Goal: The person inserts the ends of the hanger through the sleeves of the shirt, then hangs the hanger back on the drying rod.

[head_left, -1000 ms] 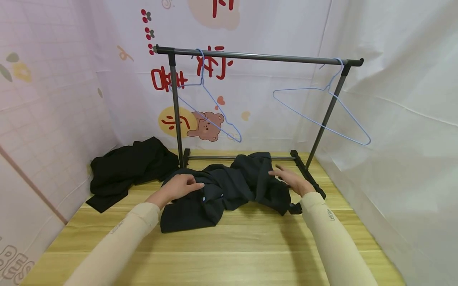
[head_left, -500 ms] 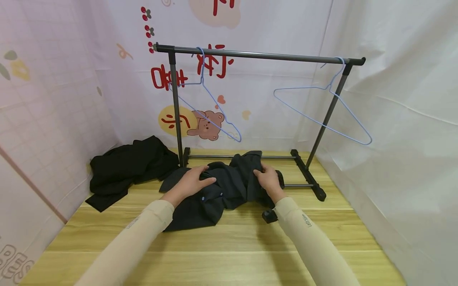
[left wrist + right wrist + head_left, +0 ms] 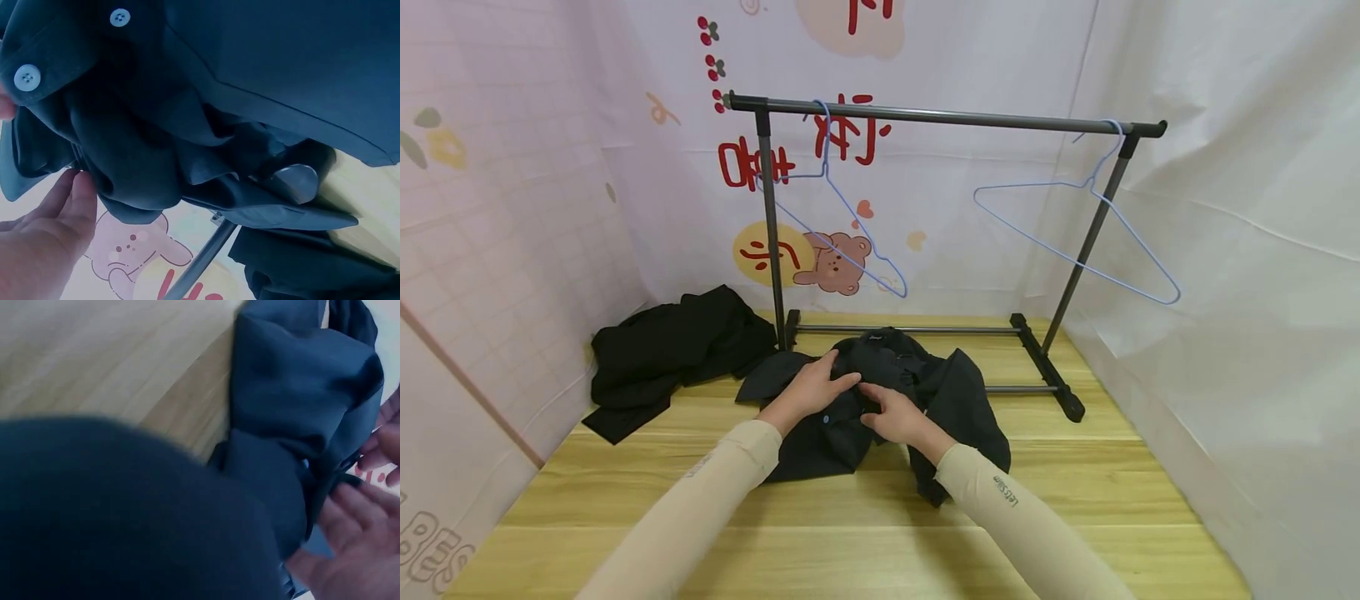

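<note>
Crumpled dark garment on wooden table

**Rack at the back, shirt in front, second garment to the left**

The rack stands on the far part of the surface, with the backdrop behind it, one side sheet to its left and another sheet to its right. One hanger hangs near the left end of the rack's top bar, another hanger near its right end. The shirt lies before the rack, overlapping its base and stopping short of its right foot. The second garment lies left of the rack's left post. The left hand and right hand are at the shirt, before the rack's left half.
</note>
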Demonstrator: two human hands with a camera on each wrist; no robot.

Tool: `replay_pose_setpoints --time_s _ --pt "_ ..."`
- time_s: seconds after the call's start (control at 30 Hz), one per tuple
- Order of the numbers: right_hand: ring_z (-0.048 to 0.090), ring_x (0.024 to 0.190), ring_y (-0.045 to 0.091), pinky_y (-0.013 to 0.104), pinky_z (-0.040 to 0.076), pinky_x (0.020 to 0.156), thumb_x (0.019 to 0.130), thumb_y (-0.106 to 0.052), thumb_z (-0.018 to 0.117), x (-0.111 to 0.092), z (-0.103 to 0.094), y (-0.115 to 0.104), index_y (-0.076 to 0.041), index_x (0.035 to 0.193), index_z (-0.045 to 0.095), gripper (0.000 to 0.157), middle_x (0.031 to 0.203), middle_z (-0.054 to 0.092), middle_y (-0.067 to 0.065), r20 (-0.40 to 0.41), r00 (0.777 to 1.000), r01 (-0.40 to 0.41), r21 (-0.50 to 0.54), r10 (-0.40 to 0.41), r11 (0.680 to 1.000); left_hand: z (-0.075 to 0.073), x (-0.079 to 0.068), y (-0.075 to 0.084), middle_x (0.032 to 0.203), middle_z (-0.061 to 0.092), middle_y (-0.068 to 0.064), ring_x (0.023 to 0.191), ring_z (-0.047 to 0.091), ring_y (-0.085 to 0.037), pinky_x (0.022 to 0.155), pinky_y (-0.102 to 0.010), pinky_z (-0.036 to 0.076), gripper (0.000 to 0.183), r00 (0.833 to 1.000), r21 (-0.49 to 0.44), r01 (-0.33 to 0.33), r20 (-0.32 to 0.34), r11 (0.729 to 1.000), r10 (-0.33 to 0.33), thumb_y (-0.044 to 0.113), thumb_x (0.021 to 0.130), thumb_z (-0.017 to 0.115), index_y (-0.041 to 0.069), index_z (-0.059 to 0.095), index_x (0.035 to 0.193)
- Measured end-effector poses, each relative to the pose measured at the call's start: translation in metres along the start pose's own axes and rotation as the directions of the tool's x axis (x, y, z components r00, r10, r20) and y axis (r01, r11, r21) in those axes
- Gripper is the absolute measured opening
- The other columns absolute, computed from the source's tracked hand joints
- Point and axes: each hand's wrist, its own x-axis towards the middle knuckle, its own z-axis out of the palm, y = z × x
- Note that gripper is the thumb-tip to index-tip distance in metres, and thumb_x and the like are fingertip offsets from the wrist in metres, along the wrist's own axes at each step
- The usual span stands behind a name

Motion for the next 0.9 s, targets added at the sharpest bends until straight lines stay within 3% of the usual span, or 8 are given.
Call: replay_pose_setpoints --time_s 0.27,0.4,0.5,0.57,0.67,0.73,0.8,0.9 --pt "0.030 0.145 0.024 0.044 0.029 0.114 0.097 -0.008 0.059 -0.006 0.001 -0.001 -0.007 0.154 0.034 0.062 0.156 0.037 0.009 0.226 0.974 0.049 -0.053 -0.036 0.997 0.003 0.012 0.007 0.150 0.041 -0.023 0.139 0.037 -0.039 0.111 -0.054 0.031 0.075 0.998 0.003 -0.005 -0.066 1.000 0.005 0.037 0.100 0.059 0.002 0.023 0.156" --pt "0.030 0.145 0.024 0.044 0.030 0.114 0.097 -0.005 0.057 -0.009 -0.004 -0.002 -0.007 0.153 0.036 0.060 0.156 0.037 0.007 0.267 0.962 0.071 -0.053 -0.055 0.996 0.006 0.017 0.008 0.142 0.051 -0.020 0.131 0.047 -0.037 0.107 -0.052 0.038 0.063 0.995 0.038 -0.024 -0.094 0.999 0.027 0.028 0.099 0.063 0.003 0.037 0.151" --pt "0.038 0.141 0.026 0.043 0.035 0.111 0.097 0.001 0.053 -0.009 -0.013 0.001 -0.004 0.148 0.044 0.052 0.151 0.045 0.010 0.254 0.963 0.097 -0.003 -0.093 0.995 0.006 0.019 0.007 0.134 0.058 -0.018 0.122 0.055 -0.035 0.102 -0.050 0.043 0.050 0.989 0.074 -0.052 -0.132 0.996 0.062 0.022 0.099 0.064 0.005 0.051 0.143" --pt "0.050 0.131 0.027 0.042 0.042 0.105 0.096 0.006 0.048 -0.009 -0.022 0.003 -0.002 0.136 0.058 0.042 0.138 0.057 0.011 0.177 0.977 0.113 0.027 -0.115 0.993 0.004 0.019 0.005 0.129 0.062 -0.016 0.118 0.058 -0.033 0.100 -0.049 0.044 0.040 0.981 0.087 -0.084 -0.169 0.993 0.098 0.017 0.098 0.064 0.006 0.059 0.137" --pt "0.064 0.106 0.023 0.039 0.051 0.091 0.094 0.008 0.044 -0.008 -0.040 0.008 -0.006 0.109 0.072 0.035 0.110 0.070 0.007 -0.067 0.993 0.102 0.007 -0.101 0.995 -0.001 0.019 0.004 0.124 0.065 -0.015 0.113 0.061 -0.032 0.095 -0.047 0.047 0.032 0.962 0.080 -0.133 -0.228 0.988 0.148 0.010 0.098 0.062 0.007 0.065 0.130" --pt "0.065 0.095 0.021 0.038 0.052 0.084 0.095 0.005 0.043 -0.008 -0.054 0.015 -0.008 0.098 0.073 0.033 0.099 0.070 0.004 -0.245 0.968 0.043 -0.022 -0.047 0.999 -0.007 0.019 0.004 0.120 0.067 -0.015 0.109 0.063 -0.031 0.092 -0.047 0.049 0.029 0.945 0.056 -0.175 -0.270 0.983 0.184 0.006 0.098 0.060 0.006 0.067 0.126" --pt "0.065 0.093 0.022 0.040 0.052 0.082 0.096 0.002 0.044 -0.006 -0.069 0.022 -0.007 0.098 0.073 0.030 0.097 0.069 0.005 -0.382 0.924 -0.018 -0.028 0.006 0.999 -0.013 0.019 0.006 0.120 0.067 -0.015 0.108 0.063 -0.031 0.091 -0.046 0.050 0.028 0.934 0.018 -0.199 -0.298 0.980 0.195 0.006 0.099 0.058 0.006 0.068 0.125" --pt "0.064 0.100 0.029 0.044 0.051 0.087 0.097 0.001 0.046 -0.004 -0.089 0.033 -0.002 0.108 0.071 0.028 0.103 0.069 0.012 -0.485 0.874 -0.068 -0.047 0.037 0.997 -0.023 0.017 0.009 0.116 0.068 -0.014 0.106 0.064 -0.029 0.091 -0.044 0.050 0.025 0.916 -0.038 -0.256 -0.329 0.966 0.230 0.004 0.100 0.056 0.006 0.069 0.121"
